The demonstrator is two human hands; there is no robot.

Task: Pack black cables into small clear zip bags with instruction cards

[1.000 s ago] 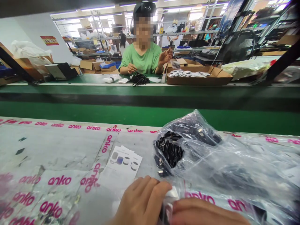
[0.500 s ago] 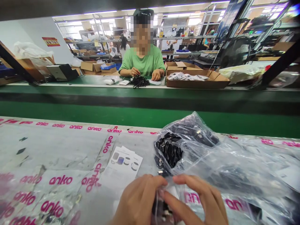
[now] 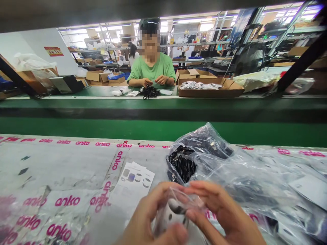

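Left hand (image 3: 150, 217): curled part-way closed around a small clear bag (image 3: 178, 197); fingers along its far side, blurred thumb across the near side; it has hold of the bag.
Right hand (image 3: 222, 211): forefinger and thumb a little apart, both at the upper right of the small clear bag, with crinkled film between them; whether they pinch it, I cannot tell.
Small clear bag: at the bottom centre, between the two hands; inside shows a white item (image 3: 170, 216) with dark round spots, partly hidden by the thumb.
Leaflets (image 3: 135, 178): white, overlapping, printed with small product pictures; flat on the table, beyond and left of the left hand.
Large plastic bag (image 3: 212, 144): just beyond the right hand, spreading to the right; black cables (image 3: 182, 165) bundled in its near left part.
Table (image 3: 68, 166): covered in pale wrap with pink "anko" lettering.
Green belt (image 3: 102, 126): runs crosswise beyond the table.
Person opposite (image 3: 153, 69): green shirt, both hands close to a heap of dark cables (image 3: 150, 92); a cardboard box (image 3: 209, 92) of pale packets stands to the right of the heap.
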